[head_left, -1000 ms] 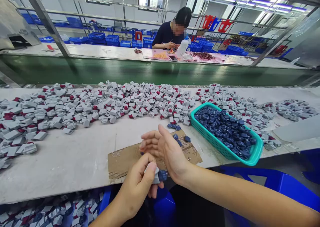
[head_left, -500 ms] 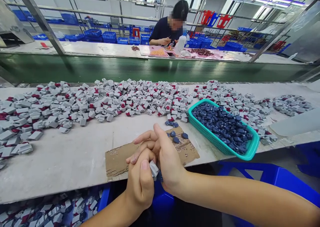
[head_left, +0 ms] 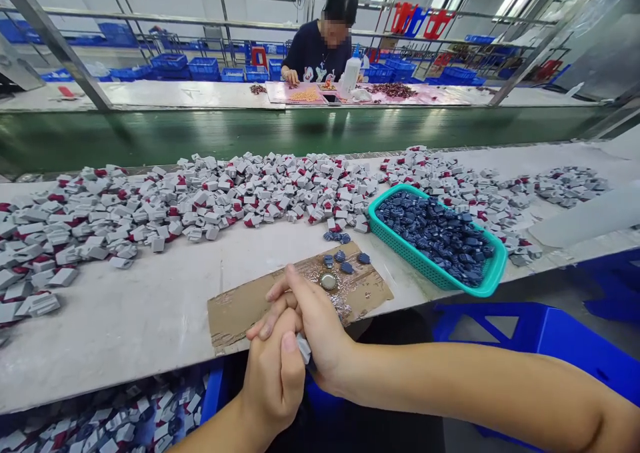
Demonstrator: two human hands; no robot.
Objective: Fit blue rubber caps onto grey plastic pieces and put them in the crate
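Observation:
My left hand point(head_left: 275, 366) is closed around a small light grey plastic piece point(head_left: 303, 348), with its thumb along one side. Against the piece's other side presses the palm of my right hand point(head_left: 323, 330), whose fingers wrap over the left hand's fingers. A bit of dark blue shows below the grey piece; most of both is hidden between the palms. Just beyond the hands, a strip of brown cardboard point(head_left: 240, 313) lies at the table edge. On its wet-looking part sit a round metallic cap-like disc point(head_left: 328, 281) and several dark blue pieces point(head_left: 347, 266).
A teal basket point(head_left: 415, 261) full of dark blue pieces stands at the right. Grey-and-red pieces point(head_left: 230, 193) are heaped along the table point(head_left: 150, 313). A blue bin point(head_left: 214, 390) of pieces sits below left, a blue stool point(head_left: 545, 333) at right. Across the green conveyor point(head_left: 200, 133), a person point(head_left: 317, 50) works.
My joined hands have shifted slightly left and down in view, still pressed on the grey piece. The metallic disc on the cardboard has come into view. The person opposite has moved a hand left.

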